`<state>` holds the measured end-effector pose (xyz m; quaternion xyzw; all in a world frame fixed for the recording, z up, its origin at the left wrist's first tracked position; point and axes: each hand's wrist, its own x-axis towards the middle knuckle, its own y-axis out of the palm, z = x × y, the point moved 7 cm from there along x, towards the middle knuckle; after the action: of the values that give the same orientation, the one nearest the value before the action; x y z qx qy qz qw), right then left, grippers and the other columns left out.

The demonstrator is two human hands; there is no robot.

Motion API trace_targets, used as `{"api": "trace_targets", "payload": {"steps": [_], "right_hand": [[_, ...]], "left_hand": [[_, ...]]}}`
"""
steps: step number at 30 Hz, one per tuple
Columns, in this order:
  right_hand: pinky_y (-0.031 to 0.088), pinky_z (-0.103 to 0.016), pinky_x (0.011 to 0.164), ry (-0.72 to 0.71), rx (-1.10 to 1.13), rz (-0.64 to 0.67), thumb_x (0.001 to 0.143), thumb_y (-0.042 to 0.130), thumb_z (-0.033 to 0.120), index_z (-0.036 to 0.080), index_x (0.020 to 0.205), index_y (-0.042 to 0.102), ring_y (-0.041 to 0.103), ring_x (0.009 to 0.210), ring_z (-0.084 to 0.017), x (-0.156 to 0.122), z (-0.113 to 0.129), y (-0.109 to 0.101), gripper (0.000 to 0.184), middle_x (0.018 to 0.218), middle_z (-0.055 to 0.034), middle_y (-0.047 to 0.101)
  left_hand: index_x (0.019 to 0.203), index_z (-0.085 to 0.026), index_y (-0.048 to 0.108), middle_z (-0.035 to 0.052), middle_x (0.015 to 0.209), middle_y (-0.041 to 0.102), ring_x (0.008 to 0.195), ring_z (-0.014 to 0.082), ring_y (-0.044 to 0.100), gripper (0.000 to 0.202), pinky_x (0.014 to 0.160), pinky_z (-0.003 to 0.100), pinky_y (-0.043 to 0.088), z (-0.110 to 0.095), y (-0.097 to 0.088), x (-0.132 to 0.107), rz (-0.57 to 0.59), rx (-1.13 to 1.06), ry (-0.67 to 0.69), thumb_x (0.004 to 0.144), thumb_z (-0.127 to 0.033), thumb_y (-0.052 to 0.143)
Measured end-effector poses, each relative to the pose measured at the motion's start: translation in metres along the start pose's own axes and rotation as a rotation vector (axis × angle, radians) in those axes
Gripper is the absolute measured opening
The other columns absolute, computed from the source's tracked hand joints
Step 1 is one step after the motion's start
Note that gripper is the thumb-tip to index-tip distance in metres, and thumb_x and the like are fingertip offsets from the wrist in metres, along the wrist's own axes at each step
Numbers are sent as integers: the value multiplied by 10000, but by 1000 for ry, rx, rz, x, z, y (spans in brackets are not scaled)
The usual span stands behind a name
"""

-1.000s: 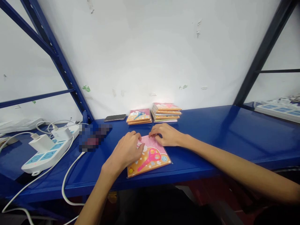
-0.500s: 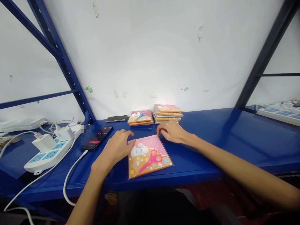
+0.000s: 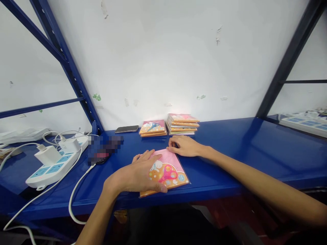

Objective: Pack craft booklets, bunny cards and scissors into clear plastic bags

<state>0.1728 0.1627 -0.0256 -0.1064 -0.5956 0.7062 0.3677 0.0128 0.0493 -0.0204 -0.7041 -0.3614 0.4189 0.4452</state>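
Observation:
A square pink-and-orange paper packet (image 3: 170, 177) in a clear plastic wrapper lies near the table's front edge. It shows a white rabbit and pink scissors; whether the scissors are printed or real I cannot tell. My left hand (image 3: 143, 173) lies open across the packet's left part, fingers spread, covering part of the rabbit and scissors. At the far top edge, my right hand (image 3: 182, 145) has its fingers curled and its thumb against the packet, closed at that corner. Behind it stand a taller stack of packets (image 3: 183, 124) and a lower stack (image 3: 153, 128) beside it.
A dark phone (image 3: 127, 129) lies by the wall. Further left, a blurred-out phone (image 3: 102, 156) is plugged into a white cable (image 3: 73, 194). A white power strip (image 3: 58, 163) with chargers sits at the left. Blue shelf posts (image 3: 66, 61) frame the blue table (image 3: 230, 146).
My left hand has moved from the packet's upper left edge onto its face and spread flat. My right hand shifted slightly left, its fingers curling at the top edge.

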Motion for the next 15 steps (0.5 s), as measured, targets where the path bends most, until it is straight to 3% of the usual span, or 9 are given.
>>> {"api": "trace_targets", "payload": {"steps": [3, 10, 15], "right_hand": [[350, -273, 576, 9, 49, 36, 981, 566, 443, 187, 904, 686, 596, 663, -162, 0, 0, 1, 293, 794, -32, 712], [349, -274, 576, 42, 156, 50, 986, 555, 496, 178, 944, 704, 592, 667, -164, -1, 0, 2, 354, 800, -46, 709], [364, -273, 592, 52, 286, 59, 982, 569, 518, 177, 930, 704, 574, 681, -158, -1, 0, 2, 370, 798, -40, 691]], "left_hand": [[1650, -286, 176, 143, 1730, 91, 1595, 347, 5, 1191, 1257, 598, 93, 2, 1, -2, 9, -11, 7, 709, -802, 692], [1650, -358, 118, 154, 1735, 72, 1581, 416, 3, 1169, 1217, 661, 179, 4, 1, -2, 2, -37, -10, 722, -724, 728], [1641, -353, 189, 141, 1672, 286, 1571, 399, 164, 1157, 1224, 619, 226, -2, -5, -3, -58, -72, 17, 695, -700, 758]]}}
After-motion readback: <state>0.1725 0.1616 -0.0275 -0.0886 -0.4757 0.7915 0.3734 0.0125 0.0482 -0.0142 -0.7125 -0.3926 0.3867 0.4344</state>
